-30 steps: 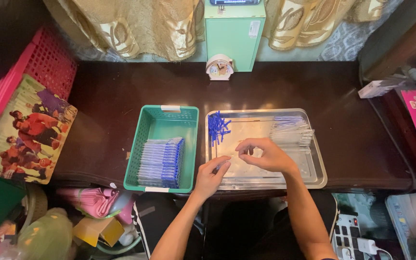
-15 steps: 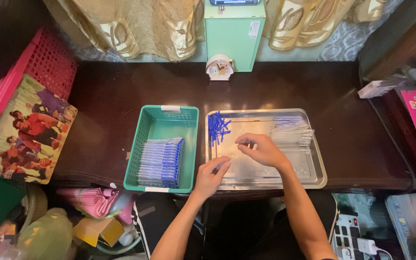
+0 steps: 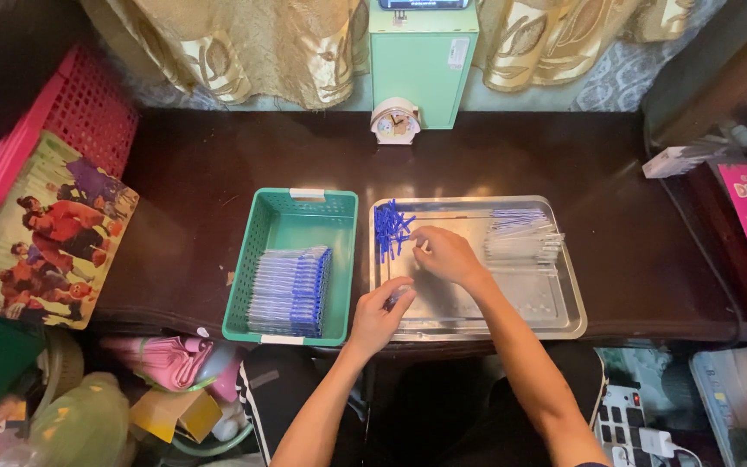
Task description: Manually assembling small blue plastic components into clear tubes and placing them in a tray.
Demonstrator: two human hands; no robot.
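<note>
On the dark wooden table [image 3: 175,199] a steel tray [image 3: 564,316] holds the parts of ballpoint pens: a loose heap of blue pen caps [image 3: 388,227] at its far left corner and a stack of clear pen barrels [image 3: 520,242] at the far right. The right hand [image 3: 447,255] reaches across the tray to the edge of the cap heap, fingers curled together as if pinching a cap, though what lies between the fingertips is too small to make out. The left hand [image 3: 379,318] rests at the tray's near left rim, fingers closed on a small blue-tipped piece — a pen or cap, by the look of it. Just beside the tray, the green plastic basket [image 3: 261,242] holds finished pens [image 3: 289,291] laid in neat rows, caps to the right. These parts look light, stiff and smooth; the caps are tiny and likely to skid on the steel, so a fingertip pinch across the sides suits them — the barrels, thin and slick, are best taken near the middle. A small clock [image 3: 395,121] stands at the table's far edge.
</note>
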